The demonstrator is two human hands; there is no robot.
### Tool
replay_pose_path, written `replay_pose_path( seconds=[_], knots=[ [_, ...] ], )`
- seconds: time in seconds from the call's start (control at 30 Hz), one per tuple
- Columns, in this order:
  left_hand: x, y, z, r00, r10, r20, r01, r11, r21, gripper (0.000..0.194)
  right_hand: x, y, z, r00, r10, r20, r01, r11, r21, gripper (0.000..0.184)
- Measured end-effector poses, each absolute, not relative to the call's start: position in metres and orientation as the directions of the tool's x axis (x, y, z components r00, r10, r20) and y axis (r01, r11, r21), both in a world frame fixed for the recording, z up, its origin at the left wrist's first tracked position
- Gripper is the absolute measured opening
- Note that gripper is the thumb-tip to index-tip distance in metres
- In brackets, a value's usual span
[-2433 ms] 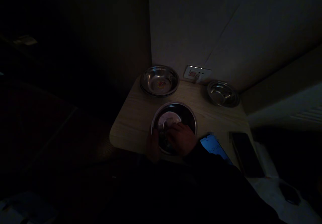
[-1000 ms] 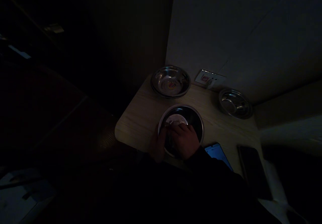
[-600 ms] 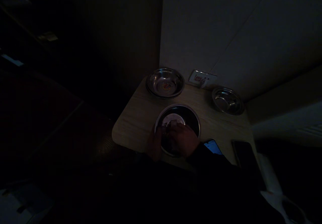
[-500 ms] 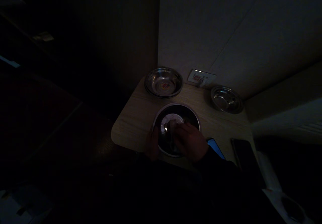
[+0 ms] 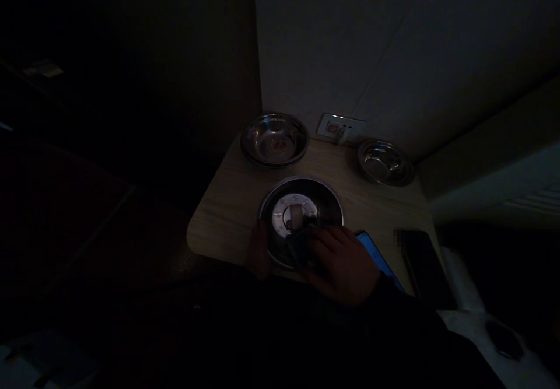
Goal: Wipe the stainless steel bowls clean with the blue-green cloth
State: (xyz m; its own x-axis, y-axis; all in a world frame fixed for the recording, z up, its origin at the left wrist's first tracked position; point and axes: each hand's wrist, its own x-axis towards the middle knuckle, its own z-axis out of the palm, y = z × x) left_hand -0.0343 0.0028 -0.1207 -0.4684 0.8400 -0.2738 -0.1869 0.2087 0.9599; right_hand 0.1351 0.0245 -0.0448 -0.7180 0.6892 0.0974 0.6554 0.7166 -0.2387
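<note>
In dim light a large steel bowl (image 5: 326, 193) stands at the near edge of a small wooden table (image 5: 227, 208). My left hand (image 5: 258, 255) grips the bowl's near left rim. My right hand (image 5: 341, 260) rests over the bowl's near side, fingers curled on a dark wad (image 5: 301, 244) that looks like a cloth or sponge. A pale round patch with a small light object (image 5: 294, 215) shows on the bowl's bottom.
Two more steel bowls stand at the back: a stack at the left (image 5: 275, 139) and a smaller one at the right (image 5: 385, 163). A wall socket (image 5: 340, 126) sits between them. A lit phone (image 5: 376, 255) and a dark phone (image 5: 422, 267) lie at the right.
My right hand has drawn back from the bowl's middle toward its near right rim, uncovering the pale patch on the bottom. The left hand stays on the rim.
</note>
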Motion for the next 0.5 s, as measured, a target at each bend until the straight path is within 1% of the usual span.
replay_pose_path(
  seconds=[0.07, 0.13, 0.2, 0.27, 0.33, 0.4, 0.43, 0.5],
  knots=[
    [-0.033, 0.001, -0.122, -0.476, 0.836, -0.272, -0.17, 0.217, 0.961, 0.052, 0.138, 0.024, -0.041, -0.752, 0.659, -0.008, 0.642, 0.73, -0.235, 0.036],
    [-0.033, 0.0, -0.126, -0.483, 0.826, -0.29, -0.167, 0.239, 0.957, 0.053, 0.141, 0.027, -0.037, -0.791, 0.604, -0.098, 0.608, 0.757, -0.24, 0.032],
    [-0.034, 0.0, -0.131, -0.511, 0.802, -0.309, -0.175, 0.255, 0.951, 0.053, 0.141, 0.031, -0.034, -0.823, 0.546, -0.157, 0.568, 0.781, -0.259, 0.024],
    [-0.036, 0.001, -0.136, -0.532, 0.783, -0.323, -0.182, 0.266, 0.947, 0.05, 0.135, 0.038, -0.032, -0.818, 0.559, -0.131, 0.573, 0.778, -0.257, 0.022],
    [-0.037, 0.003, -0.141, -0.548, 0.769, -0.329, -0.175, 0.279, 0.944, 0.045, 0.124, 0.045, -0.035, -0.772, 0.636, -0.021, 0.625, 0.751, -0.211, 0.024],
    [-0.036, 0.005, -0.144, -0.531, 0.782, -0.327, -0.168, 0.281, 0.945, 0.04, 0.109, 0.051, -0.043, -0.717, 0.693, 0.079, 0.68, 0.72, -0.139, 0.028],
    [-0.035, 0.006, -0.145, -0.528, 0.785, -0.323, -0.17, 0.275, 0.946, 0.039, 0.102, 0.053, -0.047, -0.71, 0.697, 0.096, 0.689, 0.717, -0.106, 0.029],
    [-0.033, 0.007, -0.146, -0.523, 0.79, -0.321, -0.18, 0.266, 0.947, 0.038, 0.094, 0.056, -0.057, -0.73, 0.679, 0.076, 0.677, 0.734, -0.059, 0.03]
  ],
)
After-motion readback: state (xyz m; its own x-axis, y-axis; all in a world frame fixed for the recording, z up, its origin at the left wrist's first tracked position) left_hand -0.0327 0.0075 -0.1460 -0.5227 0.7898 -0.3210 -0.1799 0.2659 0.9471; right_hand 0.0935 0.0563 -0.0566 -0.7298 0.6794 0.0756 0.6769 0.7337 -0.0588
